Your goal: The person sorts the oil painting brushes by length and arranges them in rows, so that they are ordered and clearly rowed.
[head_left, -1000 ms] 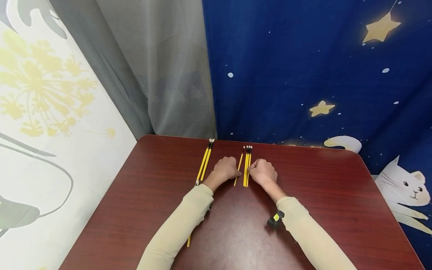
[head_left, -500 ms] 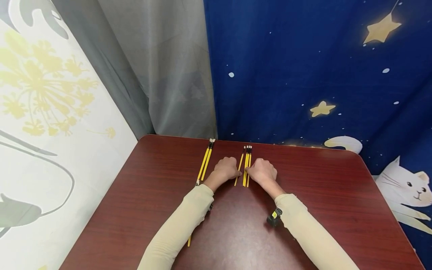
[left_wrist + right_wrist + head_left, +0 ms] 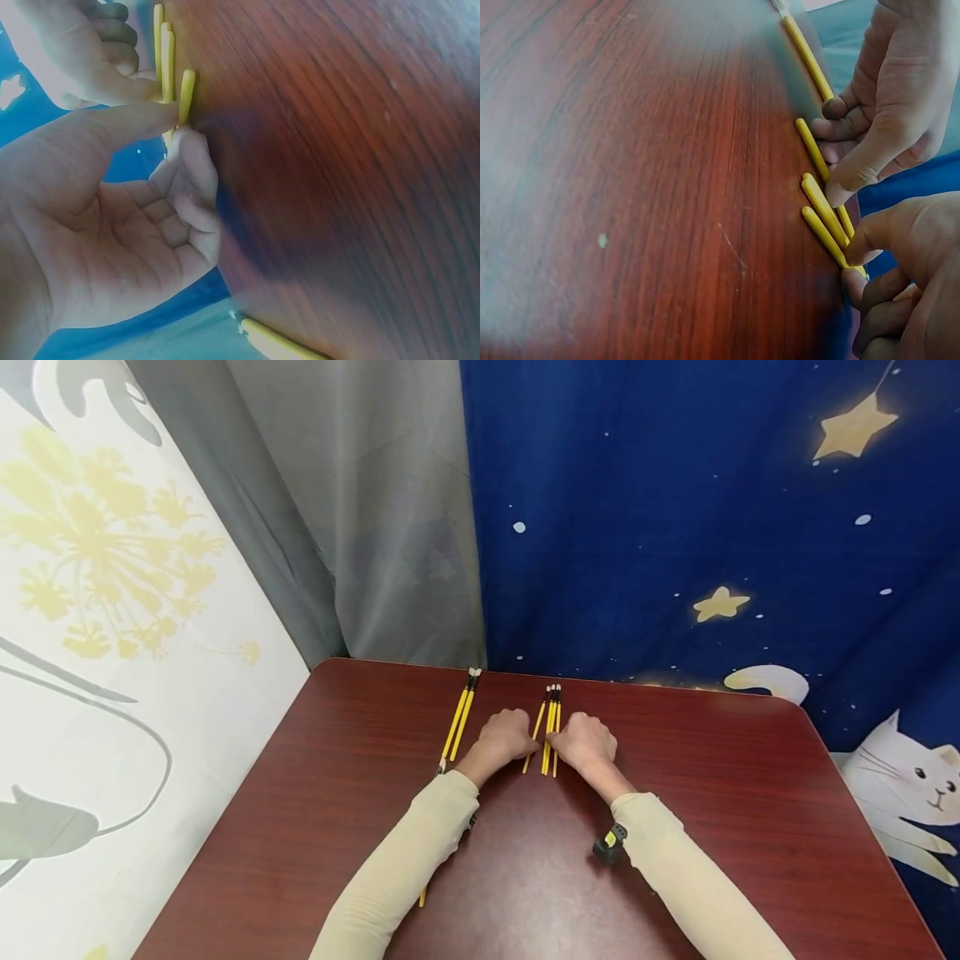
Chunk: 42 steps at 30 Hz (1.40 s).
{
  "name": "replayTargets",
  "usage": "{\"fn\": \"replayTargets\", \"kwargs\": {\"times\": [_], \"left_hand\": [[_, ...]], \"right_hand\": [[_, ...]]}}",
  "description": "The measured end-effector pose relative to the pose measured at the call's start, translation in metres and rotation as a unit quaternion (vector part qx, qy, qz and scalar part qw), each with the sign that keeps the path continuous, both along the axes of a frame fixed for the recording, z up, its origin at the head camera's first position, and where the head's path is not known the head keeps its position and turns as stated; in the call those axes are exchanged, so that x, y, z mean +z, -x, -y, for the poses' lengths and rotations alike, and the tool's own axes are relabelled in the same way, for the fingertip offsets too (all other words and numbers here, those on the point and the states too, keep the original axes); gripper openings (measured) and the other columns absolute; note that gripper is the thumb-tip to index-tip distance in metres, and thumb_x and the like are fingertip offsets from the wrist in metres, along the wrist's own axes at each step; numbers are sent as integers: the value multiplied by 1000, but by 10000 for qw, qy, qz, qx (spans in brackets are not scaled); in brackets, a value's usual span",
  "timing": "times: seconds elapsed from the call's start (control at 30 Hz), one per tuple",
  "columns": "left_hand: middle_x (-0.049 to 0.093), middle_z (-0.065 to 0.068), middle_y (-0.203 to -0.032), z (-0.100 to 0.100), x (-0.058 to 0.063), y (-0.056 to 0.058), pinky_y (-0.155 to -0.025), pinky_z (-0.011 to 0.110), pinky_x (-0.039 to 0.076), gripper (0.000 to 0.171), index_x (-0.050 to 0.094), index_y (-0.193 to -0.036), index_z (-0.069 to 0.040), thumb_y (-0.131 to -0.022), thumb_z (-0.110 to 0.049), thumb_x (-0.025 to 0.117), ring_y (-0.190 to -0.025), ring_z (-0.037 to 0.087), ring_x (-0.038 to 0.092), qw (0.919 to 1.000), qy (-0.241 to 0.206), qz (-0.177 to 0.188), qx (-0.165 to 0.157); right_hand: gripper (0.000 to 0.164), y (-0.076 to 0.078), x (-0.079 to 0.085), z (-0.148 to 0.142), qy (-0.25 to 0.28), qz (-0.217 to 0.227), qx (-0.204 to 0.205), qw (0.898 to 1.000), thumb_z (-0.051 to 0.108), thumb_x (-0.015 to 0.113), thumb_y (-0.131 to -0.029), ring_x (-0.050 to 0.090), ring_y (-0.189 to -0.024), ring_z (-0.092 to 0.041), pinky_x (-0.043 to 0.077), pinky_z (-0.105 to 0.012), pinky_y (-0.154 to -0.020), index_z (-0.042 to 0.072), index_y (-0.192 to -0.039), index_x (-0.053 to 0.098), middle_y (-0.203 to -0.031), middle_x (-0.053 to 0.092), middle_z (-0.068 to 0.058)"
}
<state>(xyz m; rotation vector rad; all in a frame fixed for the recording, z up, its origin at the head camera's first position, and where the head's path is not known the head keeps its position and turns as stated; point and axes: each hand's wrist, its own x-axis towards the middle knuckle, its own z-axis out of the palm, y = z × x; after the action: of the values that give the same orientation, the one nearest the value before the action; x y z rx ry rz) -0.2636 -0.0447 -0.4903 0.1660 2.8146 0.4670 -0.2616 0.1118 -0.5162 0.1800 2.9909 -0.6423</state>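
Note:
Slim paintbrushes with yellow handles, black collars and white tips lie on a dark red-brown table [image 3: 675, 877]. My left hand [image 3: 508, 735] pinches a single paintbrush [image 3: 187, 96] between thumb and index finger, its handle end poking out below. Just to the right, my right hand [image 3: 587, 742] has thumb and index finger at a small group of paintbrushes [image 3: 552, 710]. In the right wrist view those fingers pinch the outermost paintbrush [image 3: 823, 234], whose end stands apart from its neighbours [image 3: 823, 201]. The fingertips hide the middle of the handles.
Two paintbrushes [image 3: 460, 718] lie side by side to the left of my left hand. Another paintbrush [image 3: 423, 895] is mostly covered by the left sleeve [image 3: 405, 852]. Behind the table hang a grey curtain [image 3: 405, 527] and a blue curtain [image 3: 600, 527].
My right thumb has moved slightly left over the group, and the outermost brush's near end has spread away from the others. My left hand stays at its brush. The head view has shifted slightly.

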Motion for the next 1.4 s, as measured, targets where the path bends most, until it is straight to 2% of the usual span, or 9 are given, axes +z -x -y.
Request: {"fn": "replayTargets", "kwargs": {"times": [0.27, 0.53, 0.8, 0.9, 1.07, 1.17, 1.2, 1.4], "left_hand": [[69, 6, -88, -1, -7, 3, -66, 37, 51, 23, 71, -90, -13, -95, -35, 76, -78, 24, 62, 9998, -80, -155, 43], [67, 6, -82, 0, -6, 7, -64, 36, 51, 26, 68, -82, -13, -94, -35, 75, -76, 25, 63, 9997, -174, -194, 44], [53, -1, -59, -3, 4, 14, -56, 30, 45, 42, 57, -61, -15, -95, -33, 73, -60, 20, 57, 9985, -542, -52, 14], [56, -2, -53, -7, 7, 16, -52, 28, 41, 47, 60, -56, -16, -97, -37, 72, -54, 17, 57, 9975, -669, 174, -128], [72, 0, -62, -20, 10, 19, -55, 30, 45, 41, 74, -65, -14, -96, -40, 73, -61, 17, 67, 9960, -771, 399, -220], [73, -1, -68, -30, 9, 20, -61, 33, 50, 36, 74, -68, -16, -94, -40, 74, -66, 17, 69, 9970, -666, 385, -74], [72, -2, -68, -34, 4, 24, -62, 35, 51, 35, 72, -67, -18, -92, -42, 75, -66, 17, 67, 9979, -572, 308, -23], [69, 0, -82, -48, 1, 25, -67, 36, 53, 32, 69, -77, -20, -91, -48, 74, -73, 19, 64, 9995, -237, 93, 166]], "right_hand": [[44, 1, -3, -1, 142, -57, -62, 9999, 52, 74, -85, 70, -76, -34, 52, -47, -61, 12, -70, 66, -83, 73, -15], [44, 4, -4, -6, 180, 4, -101, 9998, 52, 73, -85, 69, -75, -33, 51, -46, -59, 13, -67, 66, -80, 72, -14], [37, 6, 2, -21, 487, -103, -224, 9985, 47, 73, -87, 68, -75, -32, 49, -43, -59, 15, -70, 72, -81, 74, -11], [36, 6, 2, -26, 556, -37, -216, 9982, 47, 72, -88, 67, -74, -31, 48, -41, -58, 15, -70, 73, -80, 74, -10], [37, 8, 0, -33, 641, -9, -271, 9976, 49, 70, -89, 69, -78, -31, 49, -41, -59, 16, -72, 74, -83, 75, -10], [36, 10, 1, -38, 636, -48, -318, 9975, 49, 69, -88, 70, -84, -32, 50, -43, -62, 17, -74, 74, -88, 75, -11], [35, 10, 1, -40, 624, -60, -329, 9975, 49, 69, -88, 70, -85, -33, 51, -43, -62, 18, -75, 75, -89, 75, -11], [35, 12, 4, -49, 573, 67, -345, 9977, 49, 68, -89, 71, -89, -35, 52, -46, -65, 17, -78, 76, -94, 77, -12]]}}
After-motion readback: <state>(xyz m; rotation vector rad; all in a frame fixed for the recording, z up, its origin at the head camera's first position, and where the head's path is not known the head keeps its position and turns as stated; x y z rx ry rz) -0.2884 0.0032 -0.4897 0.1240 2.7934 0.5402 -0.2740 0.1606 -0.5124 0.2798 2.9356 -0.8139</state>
